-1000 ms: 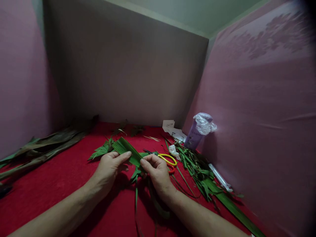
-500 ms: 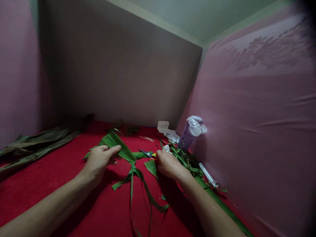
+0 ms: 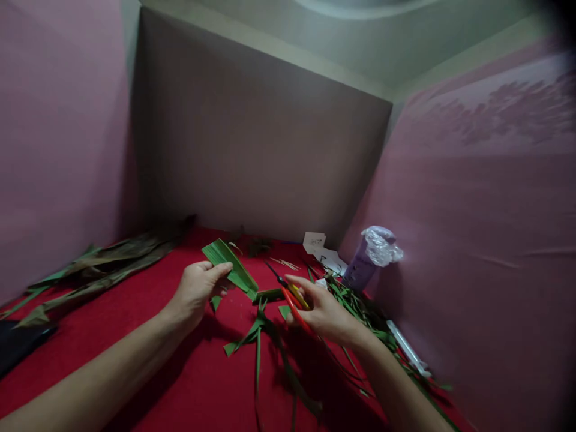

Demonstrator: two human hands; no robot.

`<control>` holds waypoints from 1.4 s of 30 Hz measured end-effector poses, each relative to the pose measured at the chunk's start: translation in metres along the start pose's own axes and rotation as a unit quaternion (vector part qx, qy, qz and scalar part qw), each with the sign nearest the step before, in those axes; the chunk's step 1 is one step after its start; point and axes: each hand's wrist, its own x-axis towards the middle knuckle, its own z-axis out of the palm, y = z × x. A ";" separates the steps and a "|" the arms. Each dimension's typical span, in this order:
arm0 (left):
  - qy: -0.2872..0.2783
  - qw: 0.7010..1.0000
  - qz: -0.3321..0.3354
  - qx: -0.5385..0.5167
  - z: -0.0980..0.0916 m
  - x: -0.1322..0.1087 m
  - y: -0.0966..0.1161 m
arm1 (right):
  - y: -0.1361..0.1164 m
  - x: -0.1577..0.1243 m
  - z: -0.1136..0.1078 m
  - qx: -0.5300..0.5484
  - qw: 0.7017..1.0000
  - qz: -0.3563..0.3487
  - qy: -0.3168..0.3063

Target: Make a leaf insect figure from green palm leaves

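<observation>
My left hand [image 3: 203, 289] pinches a folded piece of green leaf [image 3: 238, 275] between thumb and fingers, tilted above the red cloth. In my right hand [image 3: 317, 306] are scissors [image 3: 294, 303] with red and yellow handles, their dark blades pointing up and to the left. Between the hands, a green leaf strip [image 3: 270, 294] lies near the lower end of the held piece. Just below it sits a knotted bundle of leaf strips [image 3: 258, 324] with long tails trailing toward me. A small leaf scrap [image 3: 284, 312] shows beside the scissors.
A purple container [image 3: 362, 264] topped with clear plastic stands at the right wall. Cut leaves [image 3: 355, 306] and a clear tube-like packet [image 3: 407, 348] lie along that side. White papers [image 3: 330, 261] and thin sticks [image 3: 285, 264] are at the back; large dry leaves [image 3: 103, 270] lie left.
My right hand has turned, so the scissors' red and yellow handles now show and the blades point more upward. My left hand still holds the leaf. The whole view has shifted.
</observation>
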 end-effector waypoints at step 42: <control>-0.034 0.998 0.021 -0.039 0.000 -0.001 0.007 | -0.008 -0.013 0.022 0.036 0.997 -0.025 -0.060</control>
